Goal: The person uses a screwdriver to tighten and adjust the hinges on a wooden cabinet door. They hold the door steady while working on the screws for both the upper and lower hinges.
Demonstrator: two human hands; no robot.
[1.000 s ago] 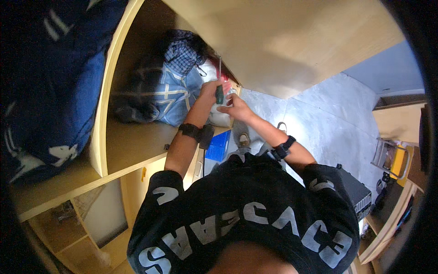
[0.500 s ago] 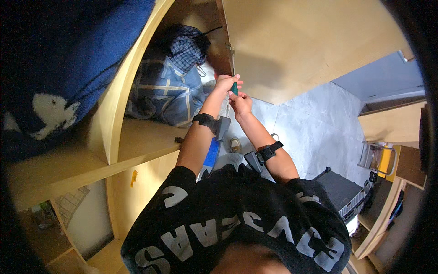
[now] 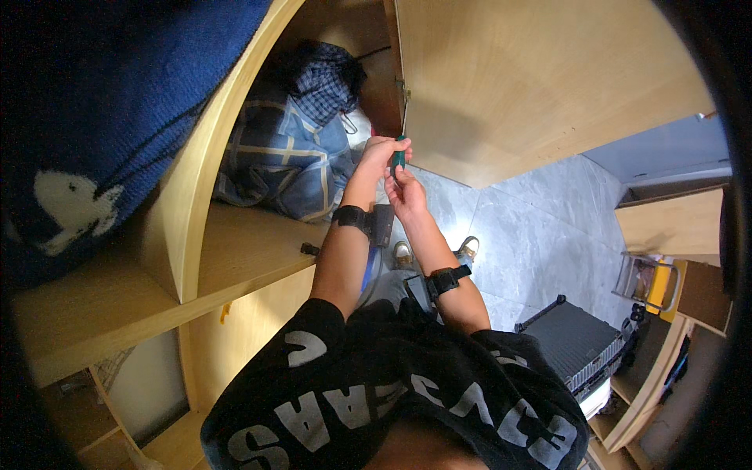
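A screwdriver (image 3: pixel 400 153) with a green handle is held by both my hands, its thin shaft pointing up toward a metal hinge (image 3: pixel 405 89). That hinge sits where the open wooden cabinet door (image 3: pixel 540 70) meets the cabinet's side. My left hand (image 3: pixel 381 152) closes around the upper handle, and the fingers of my right hand (image 3: pixel 406 191) pinch its lower end. Whether the tip touches a screw is too small to tell.
Left of my hands, the cabinet shelf (image 3: pixel 243 239) holds a blue checked bag (image 3: pixel 286 160) and dark checked cloth (image 3: pixel 325 82). A blue blanket (image 3: pixel 117 102) hangs at the upper left. A dark grey crate (image 3: pixel 572 337) stands on the grey tiled floor (image 3: pixel 525 227) at right.
My hands have shifted slightly, and the right hand has turned at the lower end of the handle. More of the screwdriver and its shaft now shows below the hinge.
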